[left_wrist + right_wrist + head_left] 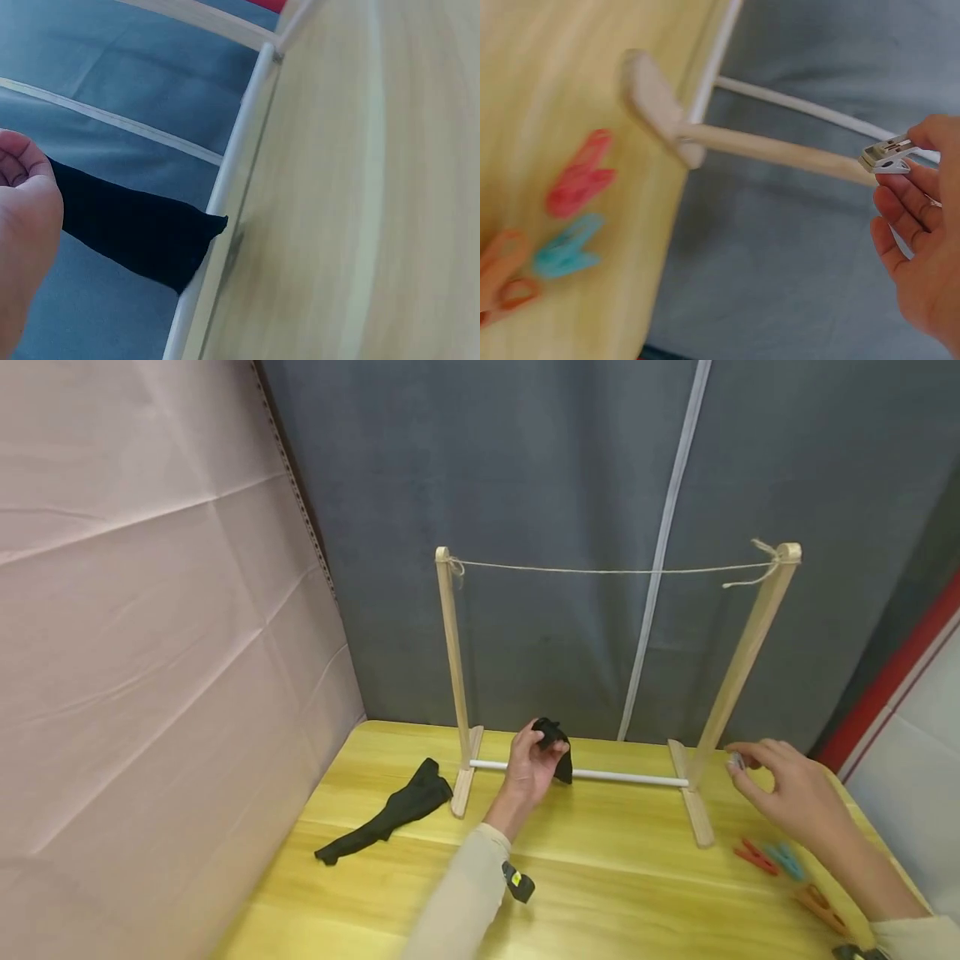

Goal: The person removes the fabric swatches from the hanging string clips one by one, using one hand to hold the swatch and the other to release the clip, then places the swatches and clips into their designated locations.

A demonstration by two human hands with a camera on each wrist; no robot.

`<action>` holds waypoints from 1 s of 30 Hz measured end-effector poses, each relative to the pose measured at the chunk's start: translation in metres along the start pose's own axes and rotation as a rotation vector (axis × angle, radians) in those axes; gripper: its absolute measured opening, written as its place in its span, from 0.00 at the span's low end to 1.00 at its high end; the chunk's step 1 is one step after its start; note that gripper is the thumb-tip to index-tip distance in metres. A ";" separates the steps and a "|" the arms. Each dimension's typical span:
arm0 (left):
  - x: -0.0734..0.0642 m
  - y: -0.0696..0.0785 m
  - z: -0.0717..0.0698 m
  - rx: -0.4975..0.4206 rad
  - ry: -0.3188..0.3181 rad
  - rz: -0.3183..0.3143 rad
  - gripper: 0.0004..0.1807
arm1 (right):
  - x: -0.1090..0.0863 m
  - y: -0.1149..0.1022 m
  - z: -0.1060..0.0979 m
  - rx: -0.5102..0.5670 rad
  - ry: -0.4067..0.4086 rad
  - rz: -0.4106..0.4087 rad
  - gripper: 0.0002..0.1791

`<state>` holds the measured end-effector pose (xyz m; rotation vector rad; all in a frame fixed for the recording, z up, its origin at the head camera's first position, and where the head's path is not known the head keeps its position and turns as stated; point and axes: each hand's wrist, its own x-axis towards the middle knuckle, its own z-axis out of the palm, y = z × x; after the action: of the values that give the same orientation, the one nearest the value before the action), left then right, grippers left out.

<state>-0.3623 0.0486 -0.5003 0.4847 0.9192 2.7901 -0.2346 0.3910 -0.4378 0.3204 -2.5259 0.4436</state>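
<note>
My left hand pinches a black sock between thumb and fingers, in front of the wooden stand's white lower bar. The sock hangs down from the fingertips, and the hand hides part of it. Beyond the stand's right post, my right hand holds a pale grey clothespin between thumb and forefinger. The other fingers of that hand are loosely bent. Above the left hand, a thin string runs between the tops of the two posts. Another black sock lies on the table left of the stand.
On the table's right side lie a red clothespin, a blue clothespin and an orange clothespin. The right post rises between the hands. A grey curtain hangs behind, and a pale cloth wall borders the left.
</note>
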 end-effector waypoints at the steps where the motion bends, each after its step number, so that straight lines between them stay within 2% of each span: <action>1: -0.001 0.001 -0.002 0.006 0.007 -0.007 0.11 | -0.004 0.003 0.002 0.004 -0.023 0.013 0.13; 7: -0.004 0.009 -0.013 0.042 0.042 -0.007 0.11 | -0.020 0.016 0.015 -0.006 -0.113 0.050 0.16; 12: -0.005 0.022 -0.021 0.069 0.009 0.021 0.10 | -0.025 0.020 0.023 0.010 -0.193 0.066 0.17; 18: -0.011 0.041 -0.032 0.091 -0.039 0.037 0.11 | -0.038 0.025 0.028 0.022 -0.296 0.123 0.21; 22: -0.018 0.057 -0.041 0.066 -0.031 0.068 0.09 | -0.049 0.032 0.031 0.007 -0.321 0.152 0.19; 26: -0.024 0.079 -0.051 -0.019 0.024 0.086 0.05 | -0.058 0.037 0.033 -0.008 -0.338 0.156 0.17; 30: -0.029 0.100 -0.058 -0.081 0.030 0.115 0.05 | -0.065 0.042 0.037 0.002 -0.393 0.189 0.20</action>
<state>-0.3615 -0.0700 -0.4913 0.4995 0.8050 2.9323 -0.2119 0.4245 -0.5135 0.1833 -2.9556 0.4952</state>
